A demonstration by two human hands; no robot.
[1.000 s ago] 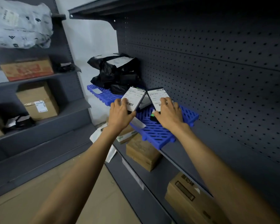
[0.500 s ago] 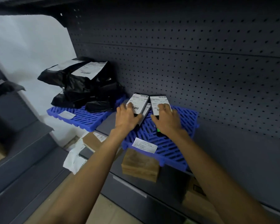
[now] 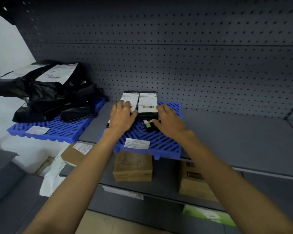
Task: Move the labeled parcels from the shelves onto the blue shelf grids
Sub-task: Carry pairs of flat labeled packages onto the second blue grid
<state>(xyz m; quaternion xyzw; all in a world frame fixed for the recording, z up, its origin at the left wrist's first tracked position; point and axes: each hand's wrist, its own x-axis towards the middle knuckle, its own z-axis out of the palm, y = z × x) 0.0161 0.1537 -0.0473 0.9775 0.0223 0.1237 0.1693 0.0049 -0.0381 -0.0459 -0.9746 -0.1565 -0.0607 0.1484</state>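
Two flat black parcels with white barcode labels lie side by side at the back of the middle blue grid point(image 3: 161, 144). My left hand point(image 3: 123, 116) lies over the left parcel point(image 3: 131, 98), thumb in the gap between the two. My right hand point(image 3: 168, 123) grips the right parcel point(image 3: 147, 103) at its right edge and front corner. Under the right parcel sits another dark item with a green tag point(image 3: 148, 126). A second blue grid point(image 3: 57, 131) at the left carries a heap of black labeled bags point(image 3: 54, 97).
A loose white label point(image 3: 136, 143) lies on the middle grid's front. The grey pegboard wall point(image 3: 193, 65) stands right behind the parcels. On the shelf below are cardboard boxes point(image 3: 132, 166) point(image 3: 194, 181), white paper point(image 3: 53, 178) and a green item point(image 3: 208, 215).
Both parcels have gone from tilted and apart to flat and edge to edge, nearer the pegboard. My hands moved with them, and my view turned to face the shelf squarely.
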